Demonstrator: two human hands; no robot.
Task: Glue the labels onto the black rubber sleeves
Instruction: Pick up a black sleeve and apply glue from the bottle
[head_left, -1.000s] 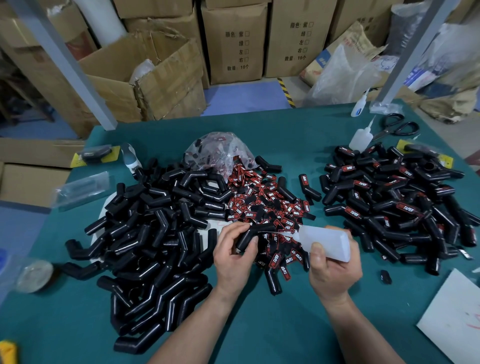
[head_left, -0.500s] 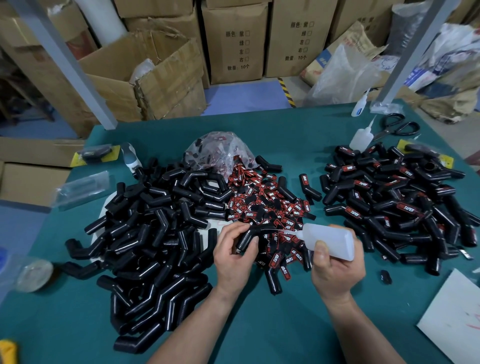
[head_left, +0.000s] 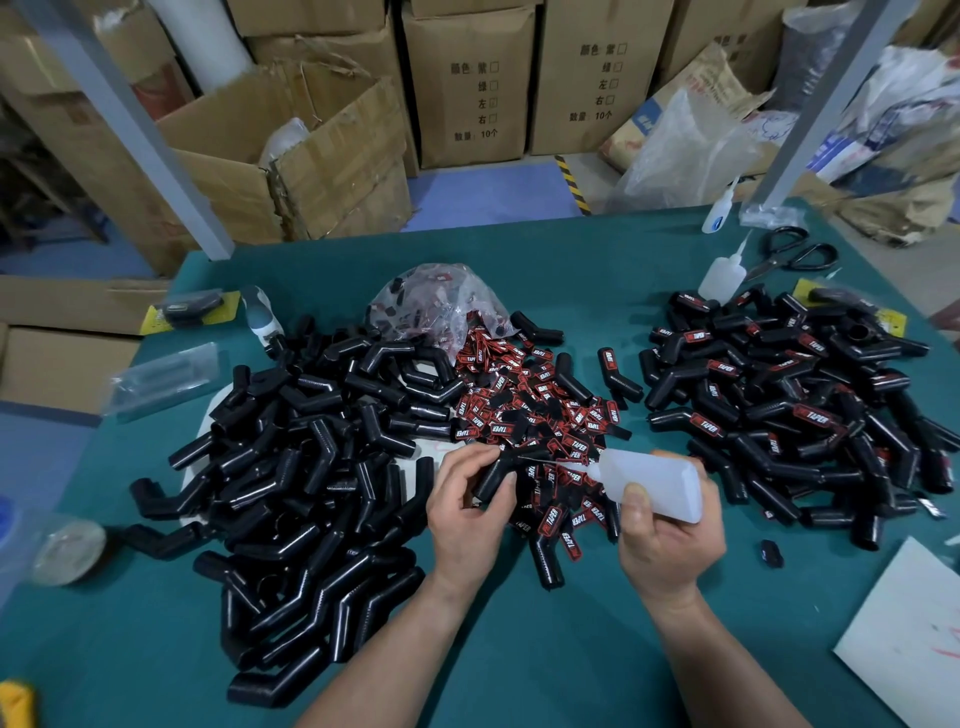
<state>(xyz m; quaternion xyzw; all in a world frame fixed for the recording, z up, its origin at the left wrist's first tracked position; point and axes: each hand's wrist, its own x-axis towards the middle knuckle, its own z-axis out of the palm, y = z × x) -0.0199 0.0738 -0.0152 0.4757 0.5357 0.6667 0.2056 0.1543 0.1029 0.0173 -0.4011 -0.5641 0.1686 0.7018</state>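
The grip of the left hand (head_left: 467, 499) is curled round one black rubber sleeve (head_left: 493, 475), while the grip of the right hand (head_left: 670, 540) wraps a translucent glue bottle (head_left: 652, 483) whose thin nozzle (head_left: 592, 466) points at that sleeve, over the heap of red-and-black labels (head_left: 530, 415) on the green counter (head_left: 519, 675). Too hard a squeeze could flood the sleeve and drip onto the loose labels below, sticking them together, or glue the fingers (head_left: 467, 458). Whether the nozzle tip touches the rubber is too fine to tell, and the fingers hide much of the sleeve.
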